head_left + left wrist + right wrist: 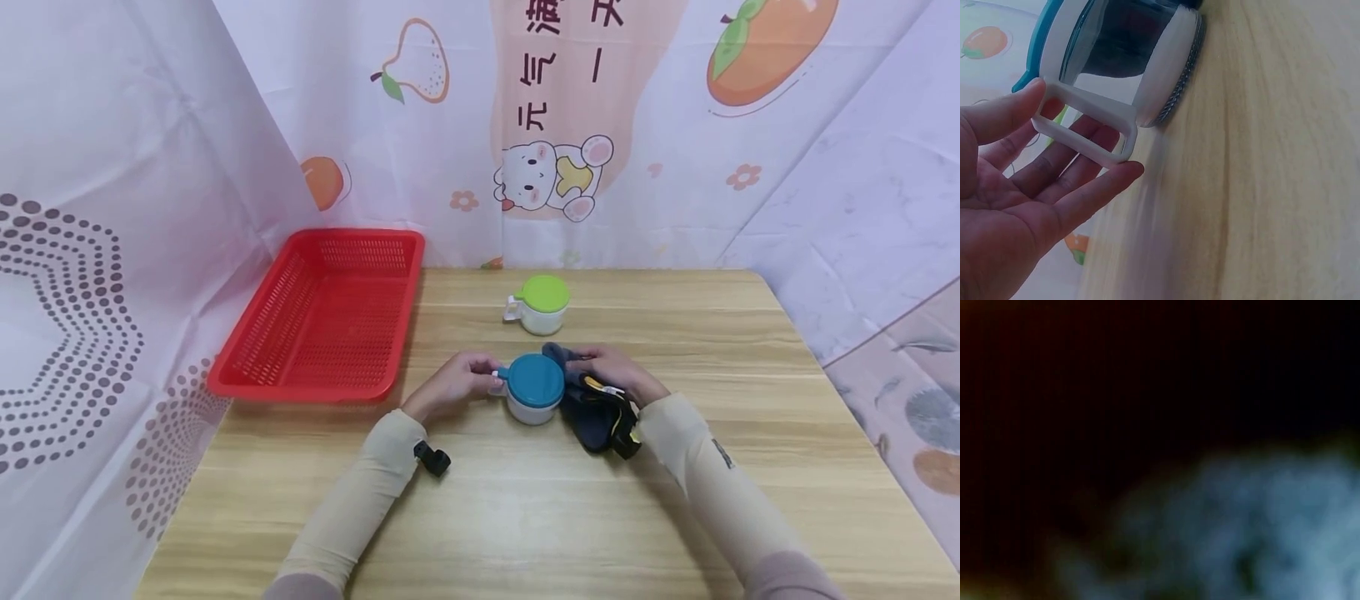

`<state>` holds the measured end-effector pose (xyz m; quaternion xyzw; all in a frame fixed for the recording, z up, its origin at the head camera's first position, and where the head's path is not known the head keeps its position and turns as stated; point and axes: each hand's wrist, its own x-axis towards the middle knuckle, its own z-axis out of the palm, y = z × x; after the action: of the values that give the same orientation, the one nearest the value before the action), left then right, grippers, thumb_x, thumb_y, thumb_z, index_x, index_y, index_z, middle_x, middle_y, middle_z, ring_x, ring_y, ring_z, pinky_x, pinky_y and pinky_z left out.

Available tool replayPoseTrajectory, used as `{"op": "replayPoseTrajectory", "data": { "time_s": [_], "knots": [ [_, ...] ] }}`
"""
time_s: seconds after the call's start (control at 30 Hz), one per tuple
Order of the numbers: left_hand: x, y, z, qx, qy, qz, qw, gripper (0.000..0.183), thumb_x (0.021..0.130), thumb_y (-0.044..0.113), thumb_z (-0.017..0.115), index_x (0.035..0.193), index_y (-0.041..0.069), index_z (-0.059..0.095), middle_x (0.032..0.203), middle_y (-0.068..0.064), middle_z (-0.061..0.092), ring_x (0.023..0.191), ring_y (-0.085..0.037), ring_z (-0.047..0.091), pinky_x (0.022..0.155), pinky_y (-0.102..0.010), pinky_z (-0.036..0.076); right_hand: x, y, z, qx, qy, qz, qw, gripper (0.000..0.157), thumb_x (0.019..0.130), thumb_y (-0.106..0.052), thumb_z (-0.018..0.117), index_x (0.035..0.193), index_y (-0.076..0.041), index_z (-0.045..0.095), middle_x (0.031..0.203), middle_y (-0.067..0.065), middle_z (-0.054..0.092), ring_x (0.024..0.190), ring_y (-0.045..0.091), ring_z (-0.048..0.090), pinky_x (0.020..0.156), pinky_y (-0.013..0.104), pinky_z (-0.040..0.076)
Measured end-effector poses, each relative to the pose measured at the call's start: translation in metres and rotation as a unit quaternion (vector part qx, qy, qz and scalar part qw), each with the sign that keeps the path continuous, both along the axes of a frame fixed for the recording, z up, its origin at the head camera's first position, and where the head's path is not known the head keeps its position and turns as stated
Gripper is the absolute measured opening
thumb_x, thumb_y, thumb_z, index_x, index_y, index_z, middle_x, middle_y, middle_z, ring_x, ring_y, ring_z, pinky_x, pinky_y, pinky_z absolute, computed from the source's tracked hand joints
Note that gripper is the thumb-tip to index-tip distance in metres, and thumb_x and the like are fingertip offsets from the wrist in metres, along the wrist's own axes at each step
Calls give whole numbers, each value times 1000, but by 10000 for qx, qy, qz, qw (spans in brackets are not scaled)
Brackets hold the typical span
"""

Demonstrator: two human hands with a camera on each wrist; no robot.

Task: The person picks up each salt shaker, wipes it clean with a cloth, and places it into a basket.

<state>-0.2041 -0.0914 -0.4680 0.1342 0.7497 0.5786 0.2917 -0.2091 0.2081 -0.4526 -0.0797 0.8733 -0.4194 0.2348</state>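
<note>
A handled seasoning jar (530, 392) with a teal lid and a white base stands on the table, and the left wrist view shows its clear side. My left hand (467, 382) holds its white handle (1088, 125), thumb at the top near the lid tab and fingers around the lower part. On the jar's other side, my right hand (617, 371) grips a dark blue-grey cloth (587, 421) that lies against the jar wall. Most of the right wrist view is dark, with a blurred patch of bluish cloth (1272, 525) low in it.
Behind the held jar stands a similar one with a lime-green lid (543, 304), its handle pointing left. A red plastic basket (405, 325) sits at the left rear of the wooden table (510, 517). Printed curtains (435, 167) hang along the back and sides.
</note>
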Motion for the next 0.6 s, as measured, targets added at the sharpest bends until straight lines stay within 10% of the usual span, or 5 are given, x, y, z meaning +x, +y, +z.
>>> {"op": "replayPoseTrajectory", "data": {
  "time_s": [0.6],
  "knots": [
    [3,5,1,-50,-120,394,9991,18,91,13,64,109,11,69,106,-6,67,101,-21,59,91,-37,53,18,7,2,-160,72,-95,9998,49,97,-30,57,133,3,55,138,28,51,131,43,43,109,56,35]
  ]
}}
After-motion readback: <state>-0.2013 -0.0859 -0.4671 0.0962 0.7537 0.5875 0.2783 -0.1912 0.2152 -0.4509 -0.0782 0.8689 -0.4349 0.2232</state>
